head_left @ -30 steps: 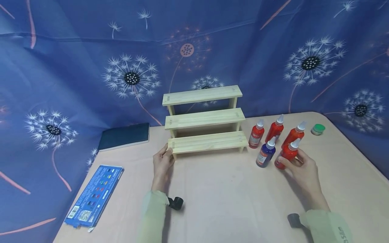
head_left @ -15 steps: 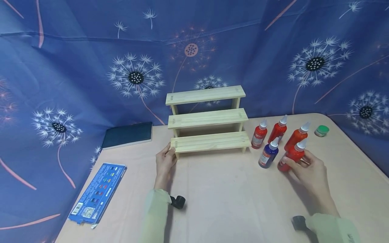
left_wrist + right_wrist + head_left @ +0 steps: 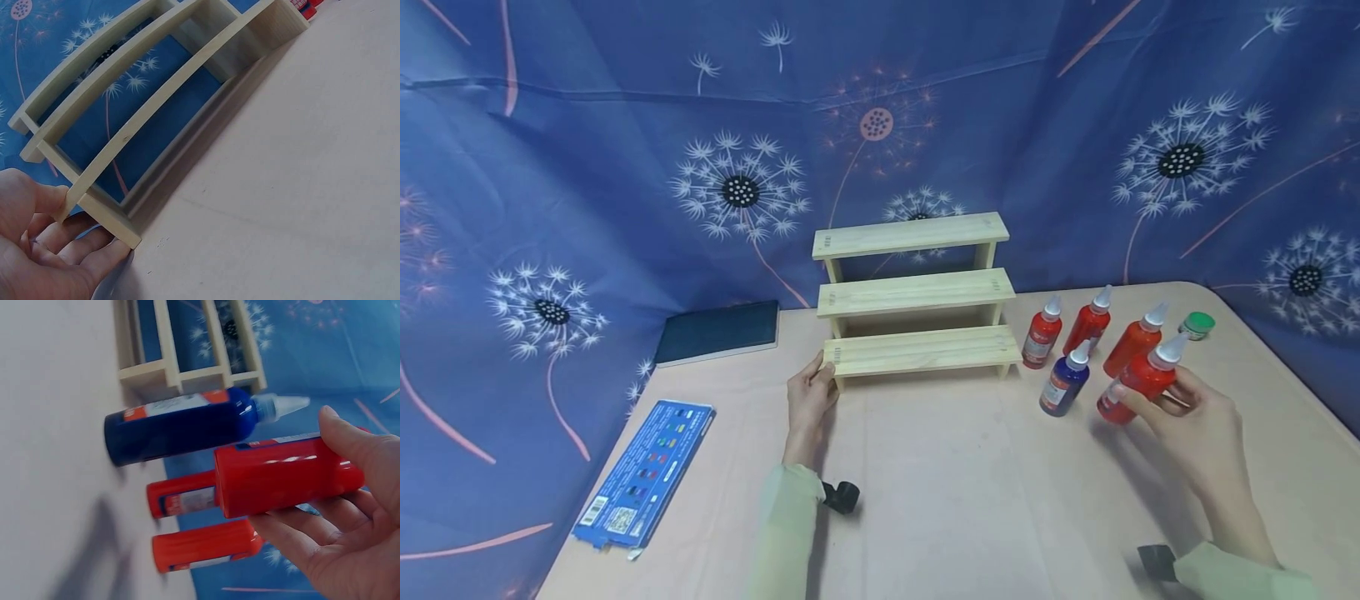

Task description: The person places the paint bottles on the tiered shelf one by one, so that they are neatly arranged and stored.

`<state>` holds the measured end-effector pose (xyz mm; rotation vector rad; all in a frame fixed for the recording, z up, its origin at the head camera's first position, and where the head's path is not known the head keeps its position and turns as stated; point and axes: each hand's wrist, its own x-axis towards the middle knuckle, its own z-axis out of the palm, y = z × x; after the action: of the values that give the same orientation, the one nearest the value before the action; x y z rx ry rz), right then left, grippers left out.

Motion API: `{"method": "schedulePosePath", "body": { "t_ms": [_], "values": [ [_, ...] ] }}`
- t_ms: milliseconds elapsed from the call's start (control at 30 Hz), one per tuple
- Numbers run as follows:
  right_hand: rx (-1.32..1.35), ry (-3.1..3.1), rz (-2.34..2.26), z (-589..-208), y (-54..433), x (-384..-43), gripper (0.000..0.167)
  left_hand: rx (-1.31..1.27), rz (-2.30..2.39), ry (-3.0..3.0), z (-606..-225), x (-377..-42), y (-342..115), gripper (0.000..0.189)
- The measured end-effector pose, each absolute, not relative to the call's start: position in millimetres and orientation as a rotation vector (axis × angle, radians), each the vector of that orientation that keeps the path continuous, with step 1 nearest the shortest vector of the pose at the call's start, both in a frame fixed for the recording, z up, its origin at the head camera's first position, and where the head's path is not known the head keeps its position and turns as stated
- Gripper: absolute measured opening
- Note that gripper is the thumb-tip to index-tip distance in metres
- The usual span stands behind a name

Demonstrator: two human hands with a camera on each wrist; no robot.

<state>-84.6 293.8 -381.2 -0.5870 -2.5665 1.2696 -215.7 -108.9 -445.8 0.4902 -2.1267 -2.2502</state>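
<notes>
While pale green sleeves (image 3: 786,533) cross the near side of the peach-coloured table (image 3: 955,500), a flat blue box (image 3: 643,475) lies well off to the left, barcode end nearest. And look at the right hand (image 3: 1206,429): fingers and thumb are curled round a bright red bottle (image 3: 1146,377), which leans, nozzle up, its base seemingly clear of the tabletop. Across from it, the left hand (image 3: 808,404) pinches the near left corner of a wooden stand (image 3: 917,292), thumb on the lowest step, fingers bent in by the leg below. Just beside the held bottle, a dark blue bottle (image 3: 1063,385) stands upright. Behind those two come three more: an orange-red bottle (image 3: 1129,350), a label-forward red bottle (image 3: 1042,337) just right of the stand, and a rear red bottle (image 3: 1086,325) between them. The stand climbs away in three pale planks. A dark book (image 3: 718,332) lies flat to its left, a green-lidded jar (image 3: 1197,323) sits far right, and behind everything hangs a blue cloth (image 3: 625,208) printed with dandelions.
</notes>
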Motion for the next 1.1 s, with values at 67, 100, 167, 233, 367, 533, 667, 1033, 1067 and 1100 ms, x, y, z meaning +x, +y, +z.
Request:
{"method": "schedulePosePath", "body": {
  "t_ms": [67, 100, 167, 233, 367, 533, 667, 1033, 1067, 1100],
  "values": [
    [-0.562, -2.552, 1.273, -378, 292, -83, 0.076, 0.497, -2.25, -2.127, -446, -216, -109, 0.046],
    [-0.549, -2.542, 1.281, -376, 291, -82, 0.075, 0.501, -2.25, -2.127, -446, -216, -109, 0.046],
    [-0.522, -2.532, 1.293, -373, 288, -80, 0.075, 0.5, -2.256, -2.116, -446, -217, -110, 0.046],
    [-0.502, -2.536, 1.296, -370, 283, -80, 0.075, 0.492, -2.263, -2.107, -446, -217, -110, 0.046],
    [-0.475, -2.561, 1.291, -365, 273, -79, 0.077, 0.477, -2.276, -2.093, -447, -217, -110, 0.047],
    [-0.383, -2.59, 1.312, -361, 259, -81, 0.075, 0.484, -2.279, -2.091, -447, -217, -110, 0.046],
    [-0.31, -2.611, 1.285, -361, 247, -84, 0.072, 0.49, -2.283, -2.085, -447, -217, -111, 0.046],
    [-0.162, -2.623, 1.328, -363, 213, -99, 0.067, 0.48, -2.297, -2.07, -448, -217, -110, 0.047],
    [-0.145, -2.621, 1.332, -363, 211, -101, 0.066, 0.478, -2.293, -2.075, -448, -217, -110, 0.047],
    [-0.138, -2.619, 1.342, -363, 209, -103, 0.066, 0.479, -2.294, -2.072, -447, -217, -109, 0.046]
  ]
}}
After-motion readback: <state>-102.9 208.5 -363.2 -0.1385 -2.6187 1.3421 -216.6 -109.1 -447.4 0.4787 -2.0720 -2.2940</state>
